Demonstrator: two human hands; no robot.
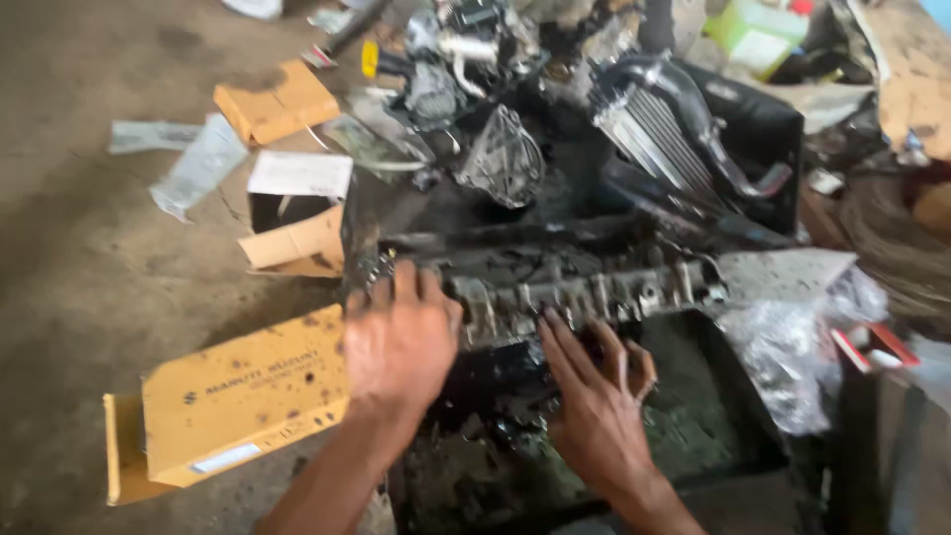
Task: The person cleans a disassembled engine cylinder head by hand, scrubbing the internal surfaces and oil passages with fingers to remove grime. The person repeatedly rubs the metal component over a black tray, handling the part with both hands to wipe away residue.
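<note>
Yellow carton (233, 401) — crumpled plastic bag (792, 347)

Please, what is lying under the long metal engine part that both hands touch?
Under the engine part there is a dark, oily tray. The left hand and right hand hide part of it.

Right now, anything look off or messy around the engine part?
Yes. Opened cardboard boxes and plastic wrappers lie strewn on the floor. Both hands, left hand and right hand, rest on the greasy engine part. No clear damage; image blurred.
</note>
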